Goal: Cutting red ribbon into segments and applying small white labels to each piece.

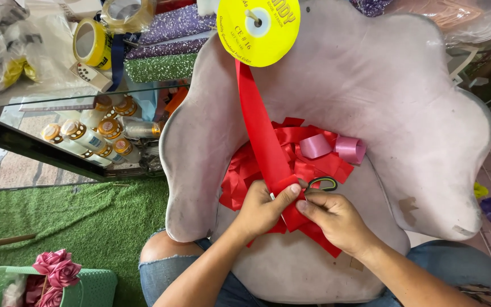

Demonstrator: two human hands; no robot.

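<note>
Both hands (pixel 299 211) pinching red ribbon (pixel 259 128); scissors (pixel 321 183) beside

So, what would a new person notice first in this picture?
First, the red ribbon running down from a yellow spool at the top to both hands, the left hand and right hand, which pinch it over a pale cushioned chair. Behind them lies a pile of cut red pieces.

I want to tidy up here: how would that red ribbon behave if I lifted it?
The red ribbon looks thin and probably floppy: it hangs flat from the yellow spool and folds between the left hand and right hand. Its sheen suggests it is slippery, and likely light.
</note>
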